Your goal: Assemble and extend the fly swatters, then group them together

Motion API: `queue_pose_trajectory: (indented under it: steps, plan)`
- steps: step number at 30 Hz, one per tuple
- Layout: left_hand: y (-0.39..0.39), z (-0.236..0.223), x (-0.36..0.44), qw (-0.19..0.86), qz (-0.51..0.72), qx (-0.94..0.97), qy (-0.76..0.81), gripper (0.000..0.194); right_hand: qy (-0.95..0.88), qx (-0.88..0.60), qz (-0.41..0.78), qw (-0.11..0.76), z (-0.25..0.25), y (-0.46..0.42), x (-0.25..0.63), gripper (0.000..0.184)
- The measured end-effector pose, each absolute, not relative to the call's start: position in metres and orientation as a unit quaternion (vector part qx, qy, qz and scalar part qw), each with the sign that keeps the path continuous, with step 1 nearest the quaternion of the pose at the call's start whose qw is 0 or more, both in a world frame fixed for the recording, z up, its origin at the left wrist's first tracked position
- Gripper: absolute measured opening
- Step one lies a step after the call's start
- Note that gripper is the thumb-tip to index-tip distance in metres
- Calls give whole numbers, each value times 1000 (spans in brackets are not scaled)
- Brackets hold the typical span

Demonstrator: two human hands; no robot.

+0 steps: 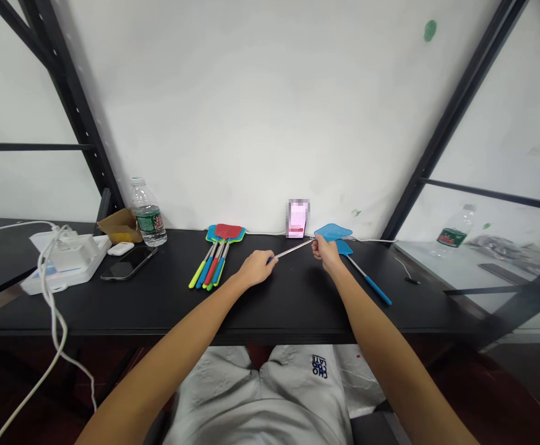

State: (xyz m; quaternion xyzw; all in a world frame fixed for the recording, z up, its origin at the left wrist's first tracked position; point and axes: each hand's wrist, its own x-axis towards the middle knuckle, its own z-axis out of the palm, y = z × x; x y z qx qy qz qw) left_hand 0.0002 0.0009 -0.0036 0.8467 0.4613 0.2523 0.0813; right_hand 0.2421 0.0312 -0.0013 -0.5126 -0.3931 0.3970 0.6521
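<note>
A blue fly swatter [333,232] with a metal rod is held across the middle of the black table between both hands. My left hand [257,268] is closed around its handle, and only a bit of blue shows there. Near the swatter's head, my right hand [325,251] grips the rod's far end with fingers pressed together. A second blue fly swatter [377,288] lies on the table just right of my right hand, its head partly under the held one. To the left rests a fanned pile of several fly swatters [214,259] with yellow, blue, red and green handles.
A lit phone [297,219] leans against the wall. At the left are a water bottle [148,216], a cardboard box [124,226], a dark phone [129,263], a white earbud case [120,248] and a power strip [72,256] with cables. A small cable plug [411,280] lies right.
</note>
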Motion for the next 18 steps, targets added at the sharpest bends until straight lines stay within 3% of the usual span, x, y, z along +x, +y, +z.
queue_pose_trajectory:
  steps: [11,15,18]
  plan:
    - [-2,0,0,76,252,843,469,32,-398,-493,391,668,0,34,247,30]
    - [-3,2,-2,46,246,836,489,31,-327,-587,242,700,0,38,267,20]
    - [-1,0,-4,26,238,838,490,29,-288,-688,72,662,-1,37,287,21]
